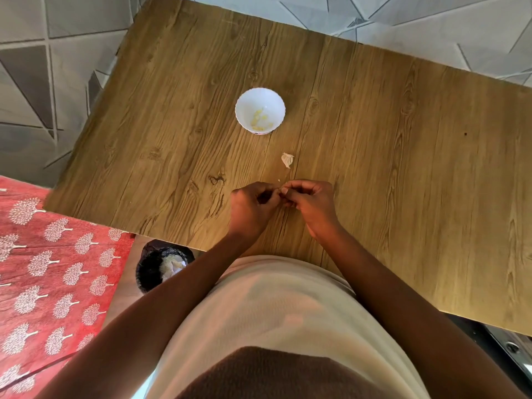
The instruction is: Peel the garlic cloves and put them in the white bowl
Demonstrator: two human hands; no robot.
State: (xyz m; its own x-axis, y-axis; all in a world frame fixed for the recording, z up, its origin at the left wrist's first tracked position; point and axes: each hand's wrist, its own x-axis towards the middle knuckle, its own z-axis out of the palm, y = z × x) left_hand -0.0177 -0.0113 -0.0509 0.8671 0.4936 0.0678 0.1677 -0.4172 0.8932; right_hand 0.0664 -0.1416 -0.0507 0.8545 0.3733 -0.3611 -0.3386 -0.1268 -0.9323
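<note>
Mid-peel: left hand (253, 204) and right hand (309, 201) pinched together on a garlic clove (280, 192), mostly hidden, near the surface's (403, 168) near edge. Next, judged: strip skin, reach to white bowl (260, 110) mid-surface, peeled cloves (260, 120) inside. Unpeeled clove (287, 160) waiting between.

No readable text in view.
The white bowl (260, 110) has a small dark mark at its base, too blurred to read. The wooden tabletop (374, 139) shows only grain, and the red cloth (51, 269) at the near left carries a printed tree pattern, no letters or numbers.
</note>
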